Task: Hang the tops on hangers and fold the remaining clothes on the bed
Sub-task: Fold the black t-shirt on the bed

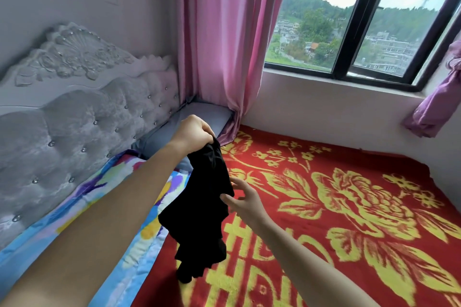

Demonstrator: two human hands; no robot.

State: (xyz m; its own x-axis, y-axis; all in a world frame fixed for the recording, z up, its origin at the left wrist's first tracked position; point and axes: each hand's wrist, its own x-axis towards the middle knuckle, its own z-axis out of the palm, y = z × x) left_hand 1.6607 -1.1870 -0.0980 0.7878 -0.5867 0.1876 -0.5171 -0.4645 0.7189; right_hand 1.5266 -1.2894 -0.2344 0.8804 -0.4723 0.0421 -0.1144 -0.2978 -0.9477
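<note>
Currently the left hand is fisted round the top of the black garment, fingers curled tight on a bunched wad of cloth. The garment hangs crumpled below the fist, near-centre over the bed. Its lowest folds are just above or brushing the red blanket, can't tell which. The right hand is spread and holds nothing. Its fingertips are at the garment's right edge, touching or just short, unclear. I can't tell top from bottoms: all black, no seams readable.

My read: the step in hand is finding a second edge to spread it out.

Risks:
- Single-point grip on a wad. If the right hand takes a random fold instead of a hem or waistband, it opens twisted and needs a re-grip.
- Wrong call on garment type sends it down the wrong branch, hanger vs fold. No hanger in view.
- Cloth looks thin and limp, so a shake to open it could slip it out of the fist.
- Laid too far left, it straddles the edge of the patterned quilt: uneven base, sloppy fold.

Outward: tufted grey headboard at left, grey pillow far, pink curtain behind it, window far right.
</note>
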